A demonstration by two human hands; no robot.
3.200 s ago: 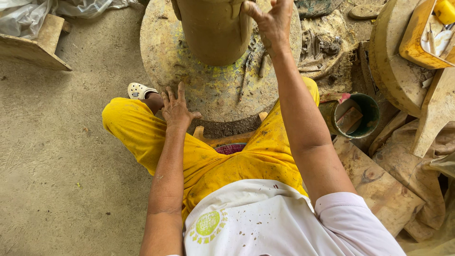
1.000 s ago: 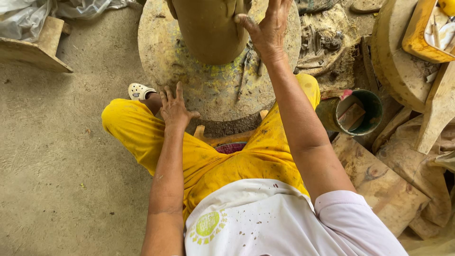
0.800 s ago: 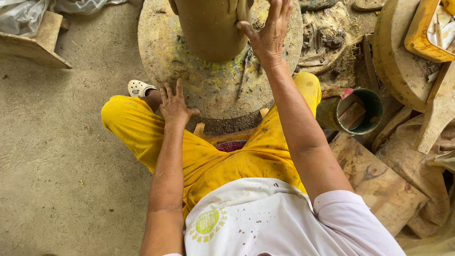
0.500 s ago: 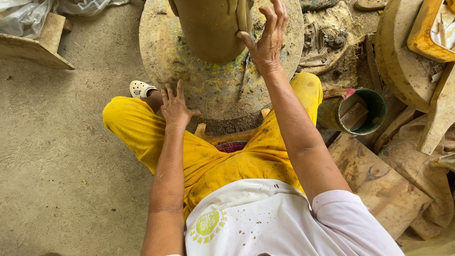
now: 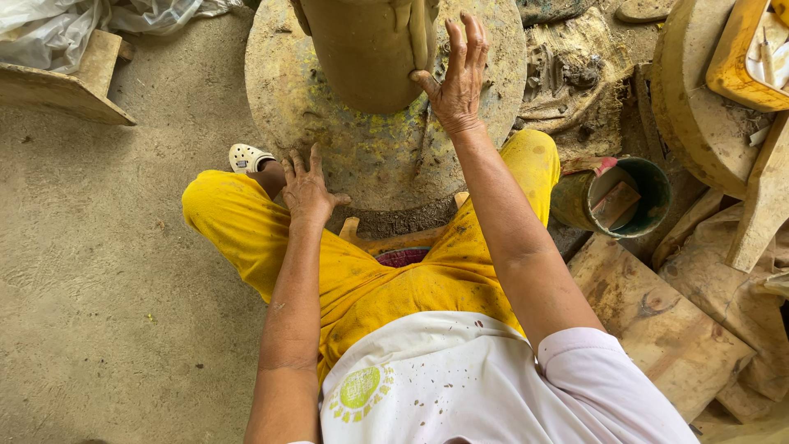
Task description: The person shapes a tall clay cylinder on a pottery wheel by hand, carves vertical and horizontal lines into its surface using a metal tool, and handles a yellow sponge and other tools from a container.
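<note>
Shaping: clay pot (image 5: 366,49) wall stands tall on wheel (image 5: 362,156), rim unseen.
Right hand (image 5: 456,78): fingers apart, thumb touching pot.
Left hand (image 5: 306,187): fingers spread flat at wheel edge.

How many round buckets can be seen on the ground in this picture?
1. A dark green bucket stands to the right of the person's right knee, beside the wooden boards, with a wooden block inside it. Others may be hidden outside the view.

Bare concrete floor (image 5: 107,271), daylit; wooden boards (image 5: 657,321) piled right
</note>
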